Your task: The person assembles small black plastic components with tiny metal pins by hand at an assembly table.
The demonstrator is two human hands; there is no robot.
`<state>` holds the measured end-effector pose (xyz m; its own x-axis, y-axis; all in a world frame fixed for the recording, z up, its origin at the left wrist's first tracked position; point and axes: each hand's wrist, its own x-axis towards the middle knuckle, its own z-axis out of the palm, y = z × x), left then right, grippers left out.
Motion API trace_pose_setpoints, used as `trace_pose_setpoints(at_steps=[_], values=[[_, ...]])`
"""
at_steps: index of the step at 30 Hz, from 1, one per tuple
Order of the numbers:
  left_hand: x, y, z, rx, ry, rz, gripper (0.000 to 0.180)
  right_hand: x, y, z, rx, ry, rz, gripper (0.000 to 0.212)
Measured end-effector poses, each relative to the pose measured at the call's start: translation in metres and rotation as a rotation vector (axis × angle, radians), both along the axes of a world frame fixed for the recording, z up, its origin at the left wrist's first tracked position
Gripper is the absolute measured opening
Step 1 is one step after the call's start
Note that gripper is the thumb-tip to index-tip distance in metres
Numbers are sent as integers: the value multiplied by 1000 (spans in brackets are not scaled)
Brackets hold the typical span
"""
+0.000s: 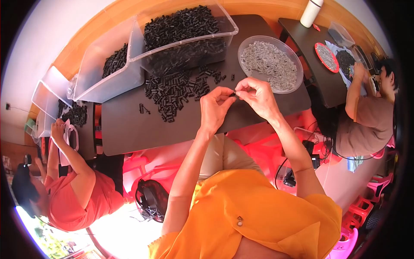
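Observation:
Over the front part of the dark table, my left hand [214, 105] and my right hand [258, 96] meet fingertip to fingertip. Pinched between them is a small black plastic piece [234, 93], mostly covered by the fingers. Both hands are closed on it. Beyond my left hand spreads a loose pile of short black cylindrical pieces [172, 93]. Behind my right hand sits a round clear tray [241, 58] filled with small silvery-grey parts [269, 64].
Two clear plastic bins [183, 44] with black pieces stand along the table's back. Co-workers sit at tables on the left [82, 190] and right [366, 116]. A white bottle [311, 13] stands far right. Below are a black bag [152, 199] and pink stools [360, 209].

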<state>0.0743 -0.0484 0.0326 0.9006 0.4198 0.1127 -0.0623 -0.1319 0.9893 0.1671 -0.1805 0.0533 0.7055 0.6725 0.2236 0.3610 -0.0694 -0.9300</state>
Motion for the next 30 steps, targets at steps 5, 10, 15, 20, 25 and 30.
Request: trace_pose_setpoints(at_steps=[5,10,15,20,25,30], values=[[-27,-1,-7,62,5,74,16,-20,5,5,-114,-70,112,5],[-41,-5,-17,103,-34,51,16,-30,4,2,-222,-132,151,6],[-48,-3,-17,149,-53,18,16,-35,8,12,-238,-69,162,10],[-51,-2,-15,78,-12,29,15,-36,12,6,-190,-98,152,12],[-50,5,-26,-175,18,39,15,-24,20,-2,-171,-146,-2,9],[-48,10,-24,-463,-56,72,13,17,44,-10,-148,-723,-143,11]])
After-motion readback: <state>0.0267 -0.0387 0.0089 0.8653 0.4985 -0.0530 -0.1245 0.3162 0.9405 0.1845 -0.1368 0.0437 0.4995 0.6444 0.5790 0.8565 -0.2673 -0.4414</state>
